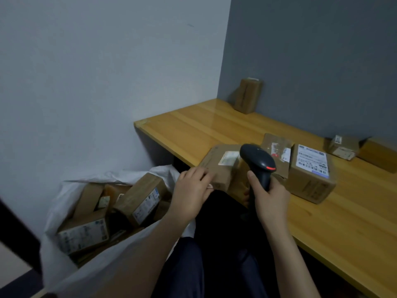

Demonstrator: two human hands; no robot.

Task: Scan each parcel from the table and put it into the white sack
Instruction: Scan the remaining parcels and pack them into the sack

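Observation:
My right hand (269,195) grips the handle of a black barcode scanner (258,163), its head over a brown cardboard parcel (221,166) at the table's front edge. My left hand (191,190) holds that parcel's near left corner, fingers curled over its top. The parcel carries a white label beside the scanner head. The white sack (71,244) stands open on the floor at lower left, with several labelled boxes (141,196) inside.
On the wooden table (193,130) lie more parcels: a labelled box (311,173) right of the scanner, a flat one (277,147) behind it, a small one (341,147) further right, and an upright one (248,95) against the grey wall.

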